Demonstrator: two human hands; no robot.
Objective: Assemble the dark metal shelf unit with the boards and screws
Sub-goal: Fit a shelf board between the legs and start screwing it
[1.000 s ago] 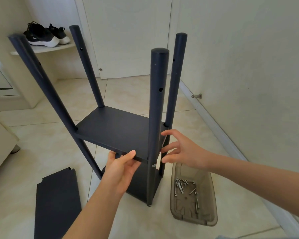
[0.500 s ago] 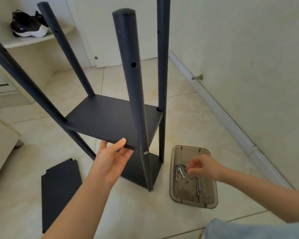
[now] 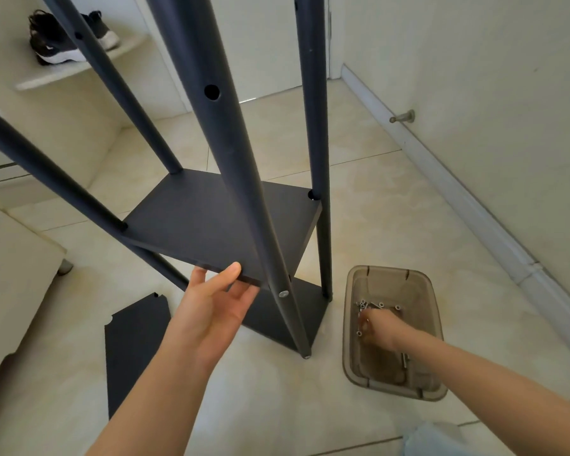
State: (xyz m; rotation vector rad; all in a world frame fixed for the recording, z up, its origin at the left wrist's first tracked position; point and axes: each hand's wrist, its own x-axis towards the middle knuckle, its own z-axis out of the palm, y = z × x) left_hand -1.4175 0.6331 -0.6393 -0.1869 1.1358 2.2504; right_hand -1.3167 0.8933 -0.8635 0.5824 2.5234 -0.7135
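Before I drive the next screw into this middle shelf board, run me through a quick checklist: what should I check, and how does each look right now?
1. Middle board supported: ok. The left hand holds its front edge, thumb on top.
2. Screw picked up: cannot tell. The right hand is in the tray among the screws, blurred.
3. Near post fastened: ok. A screw head shows by the board's front corner.
4. Right post corner: seated ok; whether a screw is in there, cannot tell.
5. Spare board out of the way: ok. It lies flat on the floor to the left.
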